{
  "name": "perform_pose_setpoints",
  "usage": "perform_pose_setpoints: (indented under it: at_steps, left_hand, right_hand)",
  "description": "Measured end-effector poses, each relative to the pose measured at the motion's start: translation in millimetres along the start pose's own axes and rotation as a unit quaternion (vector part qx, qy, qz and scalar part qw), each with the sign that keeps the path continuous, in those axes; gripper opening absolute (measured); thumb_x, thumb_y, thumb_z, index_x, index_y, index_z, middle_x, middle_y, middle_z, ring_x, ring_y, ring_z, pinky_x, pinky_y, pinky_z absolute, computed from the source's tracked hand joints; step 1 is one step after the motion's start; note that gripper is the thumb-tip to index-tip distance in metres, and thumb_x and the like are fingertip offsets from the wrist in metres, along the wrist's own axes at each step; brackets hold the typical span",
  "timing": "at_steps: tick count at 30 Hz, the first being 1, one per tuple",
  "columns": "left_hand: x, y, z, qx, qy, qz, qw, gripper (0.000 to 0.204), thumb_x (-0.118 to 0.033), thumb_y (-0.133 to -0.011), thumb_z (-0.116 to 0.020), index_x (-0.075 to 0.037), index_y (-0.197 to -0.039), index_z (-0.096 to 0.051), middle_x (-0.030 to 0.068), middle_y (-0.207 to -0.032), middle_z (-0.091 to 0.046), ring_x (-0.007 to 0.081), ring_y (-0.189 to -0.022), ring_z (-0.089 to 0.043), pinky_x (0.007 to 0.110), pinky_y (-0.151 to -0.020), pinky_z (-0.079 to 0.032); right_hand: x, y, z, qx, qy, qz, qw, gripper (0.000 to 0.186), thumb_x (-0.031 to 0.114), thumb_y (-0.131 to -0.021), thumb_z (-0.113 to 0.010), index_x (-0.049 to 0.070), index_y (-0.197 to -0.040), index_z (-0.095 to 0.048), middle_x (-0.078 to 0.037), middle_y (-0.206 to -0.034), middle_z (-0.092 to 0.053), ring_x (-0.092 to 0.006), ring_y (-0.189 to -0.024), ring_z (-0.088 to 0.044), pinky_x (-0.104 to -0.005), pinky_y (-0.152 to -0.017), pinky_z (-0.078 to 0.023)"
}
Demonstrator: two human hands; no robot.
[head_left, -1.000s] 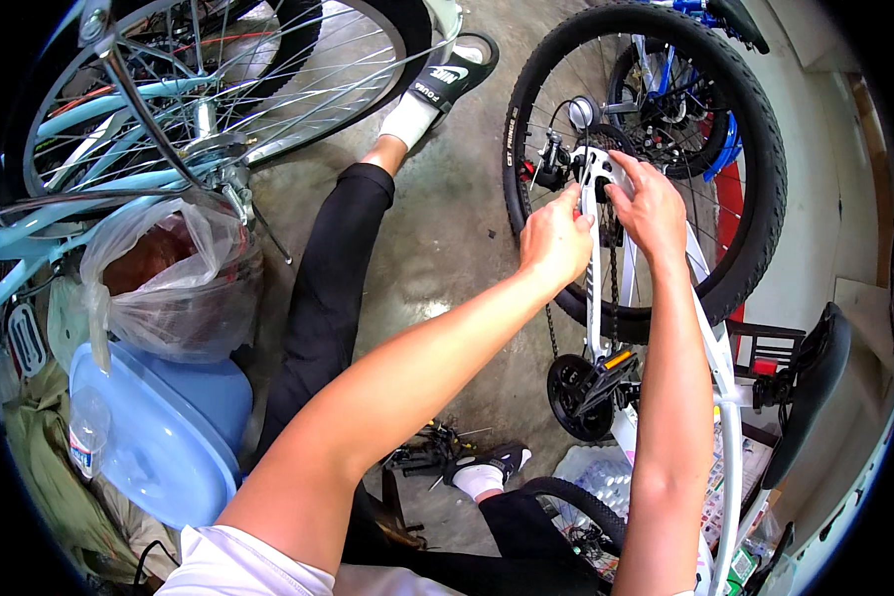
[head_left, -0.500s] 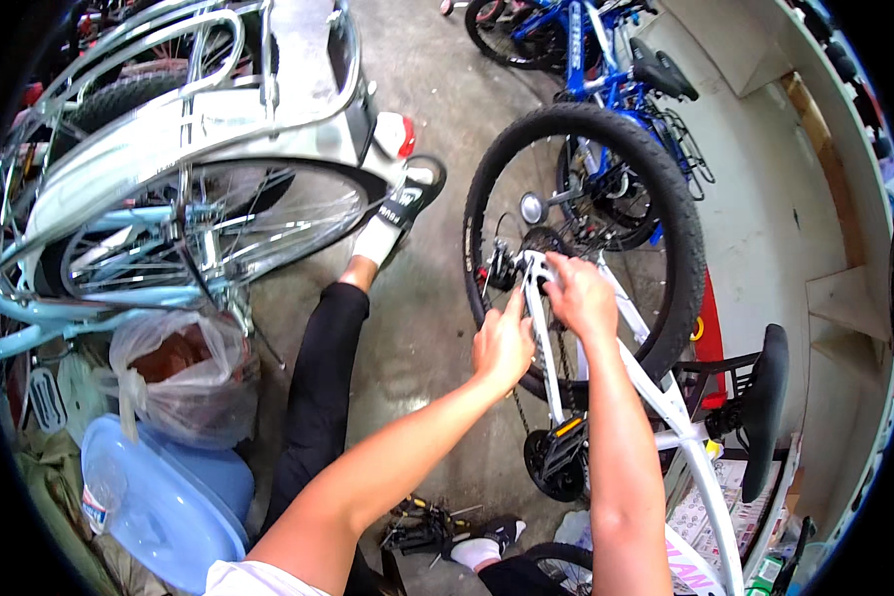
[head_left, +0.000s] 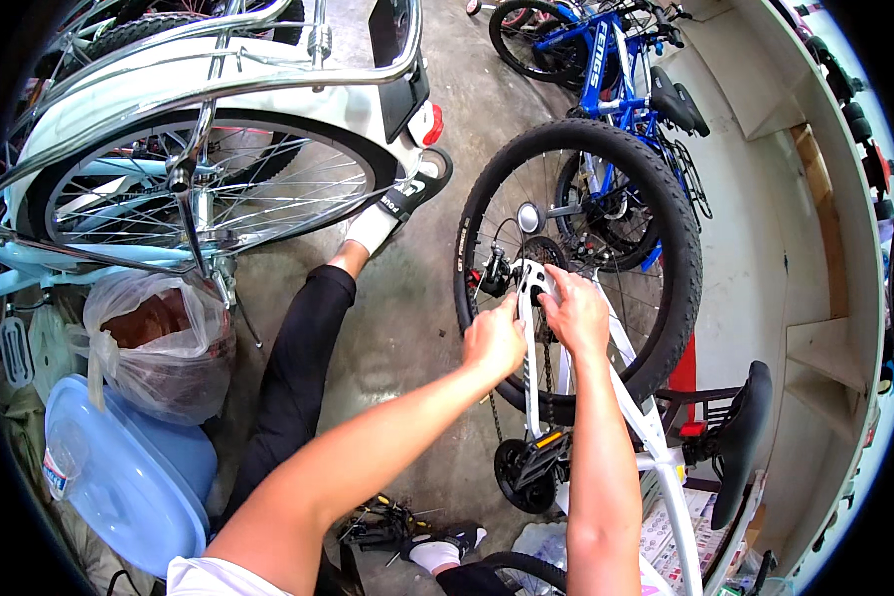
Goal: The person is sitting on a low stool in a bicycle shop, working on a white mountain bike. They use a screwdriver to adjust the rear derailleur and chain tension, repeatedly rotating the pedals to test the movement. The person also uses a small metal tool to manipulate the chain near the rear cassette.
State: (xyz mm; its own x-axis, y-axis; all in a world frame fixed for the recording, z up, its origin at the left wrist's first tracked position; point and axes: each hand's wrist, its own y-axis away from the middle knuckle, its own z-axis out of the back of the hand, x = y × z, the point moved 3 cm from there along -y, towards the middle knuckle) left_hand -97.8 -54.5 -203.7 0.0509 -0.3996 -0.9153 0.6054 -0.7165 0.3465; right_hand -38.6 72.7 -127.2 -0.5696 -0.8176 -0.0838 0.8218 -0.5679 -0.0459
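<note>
A white bicycle frame [head_left: 530,382] lies tilted on the floor, its rear wheel [head_left: 680,248] standing up in front of me. Both my hands are at the frame's rear end by the axle. My left hand [head_left: 495,343] is closed, with its index fingertip against the frame's left edge, just below the derailleur [head_left: 494,273]; whatever its curled fingers hold is hidden. From the right, my right hand [head_left: 578,316] grips the frame end, thumb and index finger on either side of its slotted plate [head_left: 534,275]. The cassette [head_left: 541,252] sits just beyond, and the crank and pedal [head_left: 531,467] lie nearer to me.
A pale blue bicycle with a white mudguard [head_left: 268,74] and chrome rack fills the left. Below it are a plastic bag [head_left: 164,343] and a blue tub [head_left: 119,467]. Tools [head_left: 382,521] lie near my foot. Blue bicycles [head_left: 606,70] stand behind, beside a shelf [head_left: 834,288].
The view has shifted, so the tub and bag sit farther left. My hands stay at the axle; the left index finger is less stretched out, and the right index finger is straighter.
</note>
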Motion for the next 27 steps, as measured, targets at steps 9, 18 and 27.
perform_pose_setpoints:
  at_steps: [9,18,27]
  left_hand:
    - [-28,-78,86,0.177,-0.358,-0.149,0.905,0.046,-0.021,-0.092,-0.065,-0.035,-0.137,-0.068,0.0069,-0.122,-0.075,0.0294,-0.113,-0.072,0.045,-0.095,-0.059]
    - [10,-22,34,0.094,-0.102,-0.091,0.986,0.042,-0.024,-0.098,-0.064,-0.012,-0.138,-0.060,0.0193,-0.110,-0.075,0.0385,-0.103,-0.073,0.055,-0.089,-0.057]
    - [-11,-8,3,0.153,0.336,0.203,0.907,0.052,-0.022,-0.106,-0.058,-0.015,-0.157,-0.047,0.0010,-0.095,-0.063,0.0125,-0.061,-0.059,0.031,-0.044,-0.046]
  right_hand:
    - [-1,-3,1,0.001,-0.003,0.001,1.000,0.045,0.018,-0.082,-0.079,0.014,-0.126,-0.069,-0.011,-0.106,-0.073,-0.0320,-0.104,-0.068,-0.0447,-0.090,-0.055]
    - [2,0,0,-0.010,0.000,0.014,1.000,0.042,0.019,-0.085,-0.077,0.013,-0.126,-0.069,-0.011,-0.104,-0.072,-0.0332,-0.103,-0.068,-0.0454,-0.089,-0.055]
    - [-3,-1,-3,-0.003,0.005,0.006,1.000,0.044,0.020,-0.085,-0.076,0.013,-0.128,-0.069,-0.012,-0.104,-0.072,-0.0329,-0.104,-0.068,-0.0457,-0.088,-0.055]
